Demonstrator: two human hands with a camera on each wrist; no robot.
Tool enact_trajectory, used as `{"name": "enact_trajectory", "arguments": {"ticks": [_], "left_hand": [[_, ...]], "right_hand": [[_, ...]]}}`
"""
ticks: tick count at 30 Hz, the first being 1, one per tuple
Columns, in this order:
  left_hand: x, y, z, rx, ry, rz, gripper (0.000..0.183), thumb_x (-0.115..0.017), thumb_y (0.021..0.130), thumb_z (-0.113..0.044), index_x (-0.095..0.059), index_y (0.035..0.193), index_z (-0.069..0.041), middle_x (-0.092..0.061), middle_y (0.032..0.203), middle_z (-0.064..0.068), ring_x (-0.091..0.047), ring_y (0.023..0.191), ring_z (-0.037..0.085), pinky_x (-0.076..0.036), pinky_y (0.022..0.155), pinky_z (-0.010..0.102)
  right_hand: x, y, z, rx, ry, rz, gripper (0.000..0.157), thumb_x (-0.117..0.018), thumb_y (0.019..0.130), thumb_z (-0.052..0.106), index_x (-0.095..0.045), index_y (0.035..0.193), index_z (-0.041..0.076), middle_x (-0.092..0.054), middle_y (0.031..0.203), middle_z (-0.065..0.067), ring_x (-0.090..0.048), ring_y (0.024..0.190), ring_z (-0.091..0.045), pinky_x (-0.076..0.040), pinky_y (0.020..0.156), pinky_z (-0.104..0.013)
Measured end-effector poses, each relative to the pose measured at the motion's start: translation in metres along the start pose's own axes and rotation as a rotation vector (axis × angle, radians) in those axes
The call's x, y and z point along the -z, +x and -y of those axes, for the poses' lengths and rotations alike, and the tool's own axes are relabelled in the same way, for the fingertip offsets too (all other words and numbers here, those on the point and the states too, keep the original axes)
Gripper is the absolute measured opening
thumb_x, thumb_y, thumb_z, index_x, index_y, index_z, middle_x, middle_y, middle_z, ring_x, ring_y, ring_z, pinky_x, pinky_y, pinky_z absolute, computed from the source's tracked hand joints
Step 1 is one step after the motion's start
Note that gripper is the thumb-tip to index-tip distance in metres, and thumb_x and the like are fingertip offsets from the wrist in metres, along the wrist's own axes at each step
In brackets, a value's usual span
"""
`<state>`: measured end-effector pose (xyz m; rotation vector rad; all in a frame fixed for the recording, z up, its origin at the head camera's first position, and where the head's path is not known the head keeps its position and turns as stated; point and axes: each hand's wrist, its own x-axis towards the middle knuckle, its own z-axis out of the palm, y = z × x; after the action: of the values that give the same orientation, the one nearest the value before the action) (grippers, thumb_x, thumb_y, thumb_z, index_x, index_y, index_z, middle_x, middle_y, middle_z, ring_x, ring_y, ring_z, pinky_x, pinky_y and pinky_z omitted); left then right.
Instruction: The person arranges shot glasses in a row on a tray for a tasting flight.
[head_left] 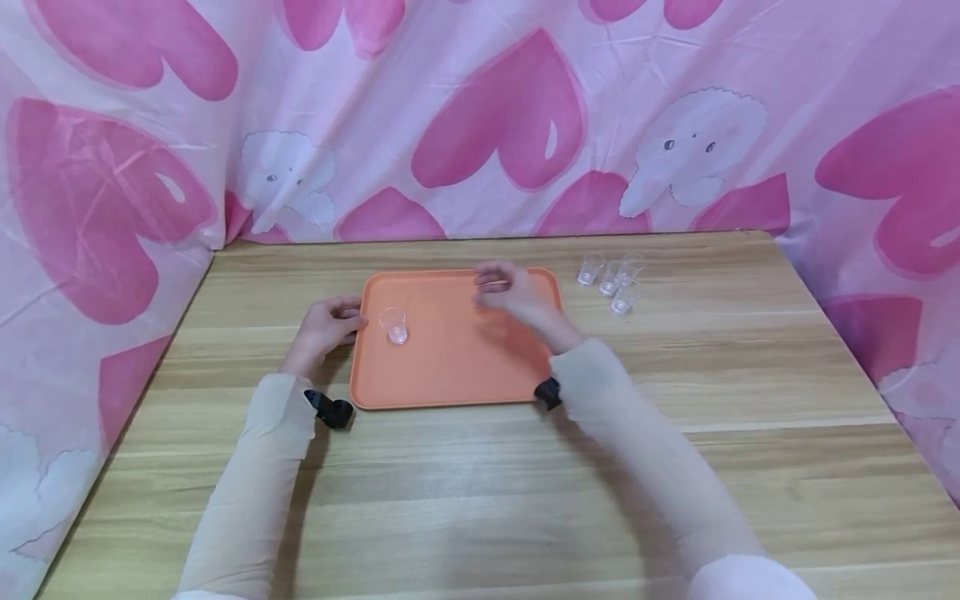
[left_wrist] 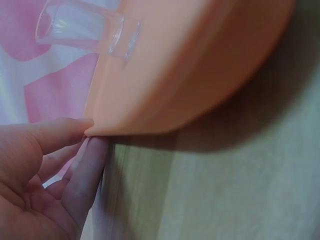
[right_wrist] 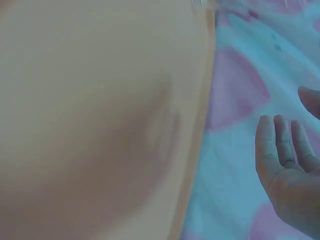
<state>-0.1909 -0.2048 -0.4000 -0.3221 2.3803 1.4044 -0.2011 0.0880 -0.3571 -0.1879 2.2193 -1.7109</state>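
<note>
My left hand (head_left: 324, 327) is at the left edge of an orange tray (head_left: 457, 379). In the left wrist view the thumb and a finger of the left hand (left_wrist: 55, 165) pinch the tray's rim (left_wrist: 150, 117). Near that side, a small clear plastic cup (head_left: 395, 327) stands upright on the tray. Over the tray's far right part, my right hand (head_left: 517, 293) hovers with nothing in it. Its fingers (right_wrist: 268, 142) are spread from the thumb and gently bent in the right wrist view, and a shadow falls on the tray below.
Several more clear cups (head_left: 609, 282) stand close together on the wooden table (head_left: 712, 375), just right of the tray's far corner. A pink curtain (head_left: 480, 108) with hearts hangs behind the table and along both sides.
</note>
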Motion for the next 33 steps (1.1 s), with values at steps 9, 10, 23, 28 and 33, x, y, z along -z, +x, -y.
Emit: {"name": "enact_trajectory", "arguments": {"ticks": [9,10,23,28,33], "left_hand": [[0.0,-0.001,0.001,0.001,-0.006,-0.001,0.046,-0.05,0.097,-0.014,-0.041,0.142,-0.006,-0.051,0.134,0.019,-0.055,0.116,0.027,-0.052,0.098,0.035],[0.0,-0.001,0.001,-0.001,-0.007,-0.002,0.046,-0.05,0.097,-0.014,-0.041,0.141,-0.006,-0.051,0.134,0.019,-0.055,0.116,0.027,-0.052,0.098,0.034],[-0.001,0.0,0.001,-0.013,-0.015,-0.004,0.047,-0.052,0.097,-0.015,-0.041,0.141,-0.005,-0.051,0.134,0.019,-0.055,0.117,0.027,-0.052,0.097,0.034],[0.0,0.0,0.0,-0.011,-0.024,0.001,0.047,-0.052,0.097,-0.015,-0.04,0.142,-0.005,-0.05,0.135,0.019,-0.054,0.119,0.028,-0.05,0.1,0.037],[0.001,0.0,0.0,-0.005,-0.031,0.002,0.047,-0.052,0.097,-0.015,-0.04,0.142,-0.005,-0.05,0.136,0.019,-0.053,0.119,0.028,-0.05,0.101,0.037]], "right_hand": [[0.083,-0.03,-0.008,0.046,-0.096,-0.176,0.047,-0.058,0.089,0.001,-0.044,0.134,-0.006,-0.055,0.123,-0.015,-0.057,0.111,-0.021,-0.05,0.082,-0.009],[0.091,-0.034,-0.01,0.037,-0.108,-0.189,0.047,-0.058,0.09,0.003,-0.044,0.134,-0.005,-0.055,0.12,-0.008,-0.057,0.108,-0.013,-0.049,0.081,-0.007],[0.161,-0.062,-0.031,0.016,-0.189,-0.367,0.029,-0.062,0.09,0.015,-0.056,0.119,0.018,-0.053,0.093,0.025,-0.053,0.088,0.011,-0.045,0.076,-0.002],[0.171,-0.068,-0.039,-0.043,-0.218,-0.36,0.034,-0.062,0.091,0.025,-0.052,0.123,0.017,-0.055,0.103,0.019,-0.051,0.092,0.011,-0.043,0.079,-0.002],[0.175,-0.07,-0.047,-0.117,-0.28,-0.337,0.057,-0.058,0.093,0.033,-0.04,0.139,0.004,-0.051,0.12,0.004,-0.047,0.097,0.008,-0.042,0.08,-0.001]]}}
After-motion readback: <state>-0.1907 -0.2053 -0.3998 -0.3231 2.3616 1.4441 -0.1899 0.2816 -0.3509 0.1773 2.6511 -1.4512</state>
